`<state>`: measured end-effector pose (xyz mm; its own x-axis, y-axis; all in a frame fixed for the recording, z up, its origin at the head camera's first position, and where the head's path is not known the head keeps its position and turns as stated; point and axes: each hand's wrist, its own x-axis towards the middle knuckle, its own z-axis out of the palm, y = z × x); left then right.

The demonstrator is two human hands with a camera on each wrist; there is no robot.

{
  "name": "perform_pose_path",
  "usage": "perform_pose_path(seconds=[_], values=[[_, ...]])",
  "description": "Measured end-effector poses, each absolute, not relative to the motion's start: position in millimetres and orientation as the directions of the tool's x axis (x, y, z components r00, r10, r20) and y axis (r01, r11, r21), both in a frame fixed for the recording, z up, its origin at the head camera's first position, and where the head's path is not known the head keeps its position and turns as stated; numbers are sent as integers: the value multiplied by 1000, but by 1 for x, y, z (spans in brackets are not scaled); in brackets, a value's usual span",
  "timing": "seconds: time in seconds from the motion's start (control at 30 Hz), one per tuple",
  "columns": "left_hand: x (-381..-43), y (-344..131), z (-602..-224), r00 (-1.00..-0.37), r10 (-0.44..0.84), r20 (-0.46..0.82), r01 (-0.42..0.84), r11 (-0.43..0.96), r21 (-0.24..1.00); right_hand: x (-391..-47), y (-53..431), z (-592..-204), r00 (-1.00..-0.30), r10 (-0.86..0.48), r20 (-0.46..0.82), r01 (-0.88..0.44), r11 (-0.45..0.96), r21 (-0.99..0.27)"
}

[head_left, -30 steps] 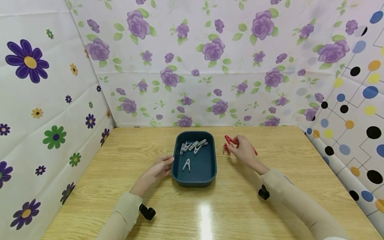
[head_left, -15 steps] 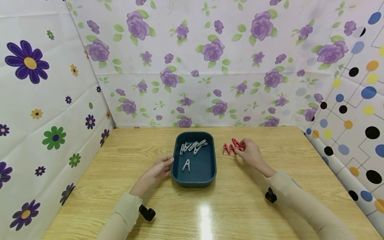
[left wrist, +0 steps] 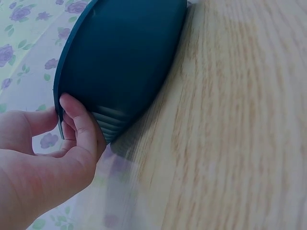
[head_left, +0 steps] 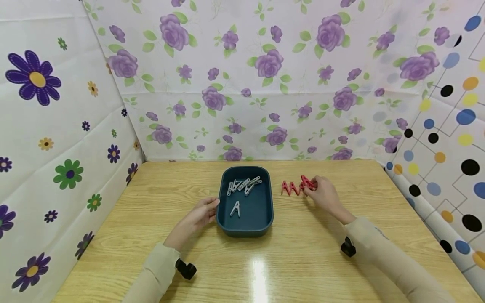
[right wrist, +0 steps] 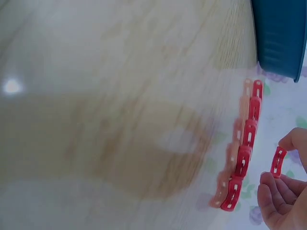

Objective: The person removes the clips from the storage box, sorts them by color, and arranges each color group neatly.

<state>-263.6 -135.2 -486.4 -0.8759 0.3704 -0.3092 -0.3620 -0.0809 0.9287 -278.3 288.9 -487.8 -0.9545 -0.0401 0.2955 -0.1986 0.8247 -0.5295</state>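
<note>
My left hand [head_left: 198,214] pinches the left rim of a dark teal plastic bin [head_left: 244,232] between thumb and fingers; the left wrist view shows the grip on the bin's side wall [left wrist: 120,52]. Several white clothespins lie in the bin, mostly near its back, while a single white clothespin [head_left: 235,208] is closer to the front. Right of the bin, my right hand [head_left: 326,193] pinches a red clothespin [right wrist: 278,162] by its two ends. Beneath it, a row of red clothespins [right wrist: 249,134] stands on the table, partly hidden by the hand in the head view.
The wooden table [head_left: 170,176] reaches back to a cloth wall with purple roses [head_left: 269,63]. Patterned cloths hang on the left [head_left: 68,172] and right [head_left: 470,168] sides. Each sleeve carries a small black wrist camera [head_left: 185,268].
My right hand has moved right along the row with the red clothespin in its fingers, uncovering more red clothespins. The left hand and the bin have stayed in place.
</note>
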Motion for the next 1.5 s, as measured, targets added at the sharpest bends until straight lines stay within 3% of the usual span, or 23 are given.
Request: perform_pose_path(seconds=[0.4,1.07,1.5], values=[[-263,-138,-486,-876,369,-310,-369,-100,924,-279,302,-493,-941,-5,338,-185,844,-504],[-264,-136,-484,-873,364,-325,-383,-101,918,-268,330,-496,-973,135,188,27,872,-488],[-263,-135,-483,-868,380,-319,-380,-94,920,-266,334,-496,-981,130,142,51,886,-461]])
